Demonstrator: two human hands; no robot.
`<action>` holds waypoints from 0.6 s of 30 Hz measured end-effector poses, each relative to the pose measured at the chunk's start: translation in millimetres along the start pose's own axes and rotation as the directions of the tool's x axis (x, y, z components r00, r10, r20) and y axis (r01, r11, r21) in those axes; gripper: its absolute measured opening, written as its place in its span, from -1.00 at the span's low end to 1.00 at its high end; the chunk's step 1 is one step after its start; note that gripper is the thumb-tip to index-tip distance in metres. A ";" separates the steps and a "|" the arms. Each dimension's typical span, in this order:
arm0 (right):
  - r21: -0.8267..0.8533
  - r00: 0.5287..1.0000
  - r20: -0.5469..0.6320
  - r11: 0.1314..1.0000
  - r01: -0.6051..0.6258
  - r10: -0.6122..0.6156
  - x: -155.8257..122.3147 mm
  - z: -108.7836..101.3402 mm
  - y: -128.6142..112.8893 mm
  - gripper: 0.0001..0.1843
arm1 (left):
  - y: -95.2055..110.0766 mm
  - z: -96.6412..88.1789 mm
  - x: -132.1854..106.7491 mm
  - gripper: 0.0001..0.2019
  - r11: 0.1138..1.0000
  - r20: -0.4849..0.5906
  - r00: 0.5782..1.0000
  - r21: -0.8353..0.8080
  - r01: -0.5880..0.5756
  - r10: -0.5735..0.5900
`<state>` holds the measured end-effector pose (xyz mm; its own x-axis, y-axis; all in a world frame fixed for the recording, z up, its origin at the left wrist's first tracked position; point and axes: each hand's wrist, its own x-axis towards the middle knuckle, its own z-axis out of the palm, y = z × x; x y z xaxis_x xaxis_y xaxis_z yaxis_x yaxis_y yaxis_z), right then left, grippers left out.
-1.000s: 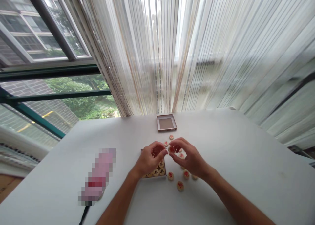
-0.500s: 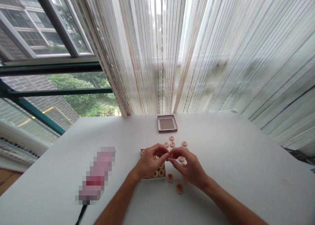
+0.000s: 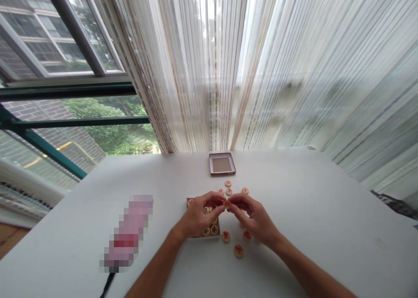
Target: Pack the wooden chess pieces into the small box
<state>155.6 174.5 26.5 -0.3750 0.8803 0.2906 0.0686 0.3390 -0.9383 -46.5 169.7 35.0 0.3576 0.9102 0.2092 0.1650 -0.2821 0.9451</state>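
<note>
Sheer striped curtain (image 3: 222, 80) fills most of the background, a window (image 3: 70, 90) with dark and green bars at its left. White table (image 3: 294, 193) stands below, running up to the curtain. On its left part lies a long pink object (image 3: 129, 228), pixelated, identity unreadable, with a dark cord (image 3: 108, 284) at the near end; well apart from the work. Right hand (image 3: 253, 215): thumb and forefinger pinching the right edge of a small disc, wrist toward the near right. Left hand (image 3: 200, 215): thumb and forefinger pinching the left edge of the same disc; palm above an open box (image 3: 209, 237), hiding much of it. Shallow tray (image 3: 222, 164) lies beyond both hands, near the curtain side. Discs in the box (image 3: 214, 230): dark characters on those near the right wall; others covered by the left hand. Loose discs (image 3: 238, 250), red characters, rest on the table: 4 visible beyond the fingertips, 3 on the near side, more partly hidden under the right hand, count uncertain. Held disc (image 3: 227, 204): between the 2 sets of fingertips, raised above the table, just right of the box, red-marked face visible, character too small to read.
</note>
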 end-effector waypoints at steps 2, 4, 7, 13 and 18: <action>0.045 1.000 0.000 0.999 -0.023 0.023 0.1 0.4 1.5 -0.81 | 1.3 0.2 -0.3 -0.75 1.000 -0.003 1.000 0.024 -0.005 0.005; 0.073 0.999 -0.005 0.997 -0.036 0.036 0.4 0.9 2.7 -0.79 | 2.6 0.2 -0.6 -0.73 0.998 -0.003 1.000 0.056 0.001 -0.001; 0.061 0.999 -0.008 0.997 -0.043 0.044 0.7 1.2 4.6 -0.78 | 3.7 0.4 -0.8 -0.70 0.994 0.007 1.000 0.113 0.009 -0.010; 0.035 0.999 -0.019 0.998 -0.043 0.044 1.2 -0.4 5.7 -0.80 | 2.3 2.5 -0.6 -0.75 0.986 -0.047 0.998 0.164 -0.033 0.041; 0.053 0.999 -0.026 0.998 -0.045 0.046 2.0 -2.0 3.6 -0.83 | 2.3 4.4 -1.1 -0.76 0.998 -0.042 0.999 0.054 0.006 -0.004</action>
<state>157.0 178.1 24.0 -0.3471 0.9035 0.2515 0.0367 0.2811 -0.9590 -42.5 166.7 35.9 0.3177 0.9233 0.2158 0.2171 -0.2924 0.9314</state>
